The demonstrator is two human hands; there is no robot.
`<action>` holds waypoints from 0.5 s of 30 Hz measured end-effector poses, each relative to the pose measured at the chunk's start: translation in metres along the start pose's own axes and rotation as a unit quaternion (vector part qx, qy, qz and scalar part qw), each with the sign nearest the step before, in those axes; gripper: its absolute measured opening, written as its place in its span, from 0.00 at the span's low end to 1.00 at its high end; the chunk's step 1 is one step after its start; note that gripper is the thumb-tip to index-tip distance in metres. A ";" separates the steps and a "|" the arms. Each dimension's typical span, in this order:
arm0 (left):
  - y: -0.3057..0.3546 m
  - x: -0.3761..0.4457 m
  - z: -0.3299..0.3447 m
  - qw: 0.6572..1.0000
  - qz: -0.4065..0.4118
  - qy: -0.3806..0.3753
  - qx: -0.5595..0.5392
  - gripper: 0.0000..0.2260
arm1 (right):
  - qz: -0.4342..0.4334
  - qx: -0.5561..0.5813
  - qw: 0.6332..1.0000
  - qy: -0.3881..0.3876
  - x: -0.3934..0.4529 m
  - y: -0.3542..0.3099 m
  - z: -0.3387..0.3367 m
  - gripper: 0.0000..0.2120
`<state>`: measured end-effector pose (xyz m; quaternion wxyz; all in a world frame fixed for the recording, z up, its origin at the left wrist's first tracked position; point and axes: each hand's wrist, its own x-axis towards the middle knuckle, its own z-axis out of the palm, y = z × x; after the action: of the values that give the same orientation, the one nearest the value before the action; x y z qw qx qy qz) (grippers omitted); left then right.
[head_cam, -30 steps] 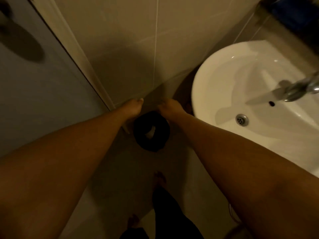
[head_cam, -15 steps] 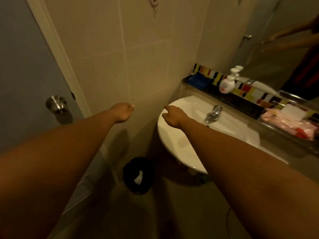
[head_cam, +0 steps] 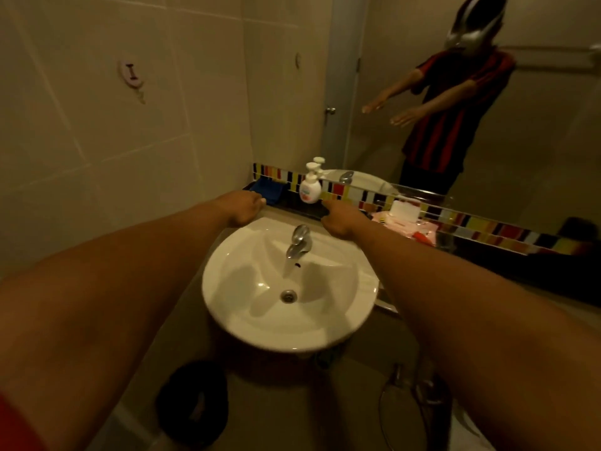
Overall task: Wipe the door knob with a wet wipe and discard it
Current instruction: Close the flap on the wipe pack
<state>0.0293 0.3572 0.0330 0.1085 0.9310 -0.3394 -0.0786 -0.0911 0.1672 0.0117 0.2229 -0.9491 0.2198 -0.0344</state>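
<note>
While we look down over the sink, both arms stretch forward above it.
Left hand (head_cam: 244, 208): we hold it over the back rim of the sink (head_cam: 341, 323), fingers curled loosely, nothing in them.
Right hand (head_cam: 340, 219): we hold it just right of the tap (head_cam: 299, 244), fingers bent down, gripping nothing.
Door knob (head_cam: 330, 110): we see it only as a reflection in the mirror (head_cam: 520, 151), well away from both hands.
Wet wipe: we cannot tell where it is; the black bin (head_cam: 192, 405) on the floor below the sink is too dark to see inside.
Tabletop (head_cam: 292, 206): behind the sink, carrying a soap bottle (head_cam: 310, 188), a blue item (head_cam: 268, 190) and a pink packet (head_cam: 406, 224).
</note>
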 end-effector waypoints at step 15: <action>0.202 0.167 0.108 0.991 0.115 -0.056 -0.026 0.19 | 0.137 0.007 0.990 0.035 0.045 0.251 -0.072 0.26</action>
<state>0.0079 0.0818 -0.0316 0.1217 0.8770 -0.4473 -0.1268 -0.1636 -0.0830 -0.0348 0.2247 -0.9067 0.3548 -0.0383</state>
